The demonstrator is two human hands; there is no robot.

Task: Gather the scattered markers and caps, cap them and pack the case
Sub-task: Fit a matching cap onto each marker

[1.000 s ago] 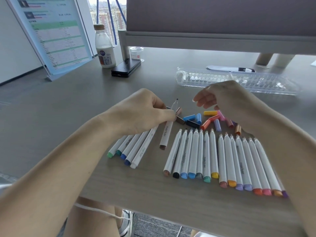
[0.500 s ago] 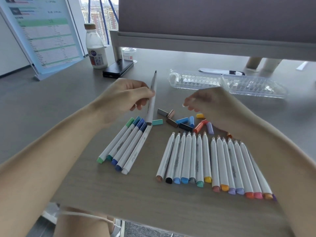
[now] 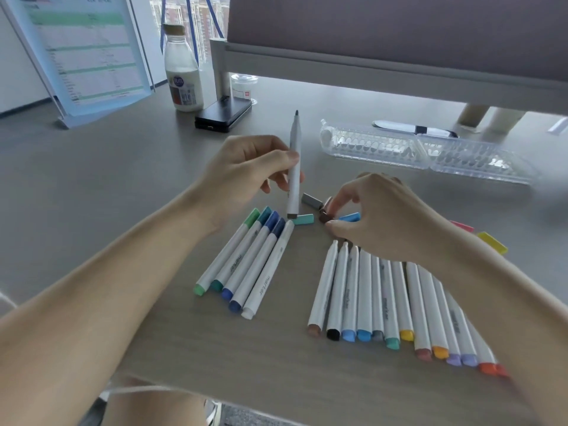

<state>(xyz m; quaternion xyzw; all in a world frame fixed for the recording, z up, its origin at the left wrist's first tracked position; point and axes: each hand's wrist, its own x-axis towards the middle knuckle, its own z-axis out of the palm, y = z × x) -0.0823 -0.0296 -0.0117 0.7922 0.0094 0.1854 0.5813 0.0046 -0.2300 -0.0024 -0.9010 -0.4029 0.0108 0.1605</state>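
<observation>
My left hand [image 3: 249, 167] grips an uncapped white marker [image 3: 294, 176] upright, tip pointing up, above the table. My right hand [image 3: 375, 216] reaches down into the loose caps and pinches a dark brown cap [image 3: 324, 216]. Around it lie a grey cap [image 3: 311, 199], a teal cap [image 3: 303, 219], a blue cap [image 3: 349, 216], and yellow [image 3: 491, 242] and pink [image 3: 461, 226] caps past my wrist. Several capped markers [image 3: 246, 265] lie in a group at the left. A row of uncapped markers [image 3: 384, 296] lies under my right forearm. The clear plastic case [image 3: 424, 152] lies open at the back right.
A milk bottle [image 3: 183, 72], a black device [image 3: 222, 113] and a small clear jar [image 3: 244, 84] stand at the back. A document stand [image 3: 83, 53] is at the far left, a grey partition [image 3: 384, 66] behind. The table's front edge [image 3: 276, 404] is close below.
My left hand has lifted the marker off the table and turned it upright. My right hand has dropped onto the loose caps and closed its fingers on the brown one.
</observation>
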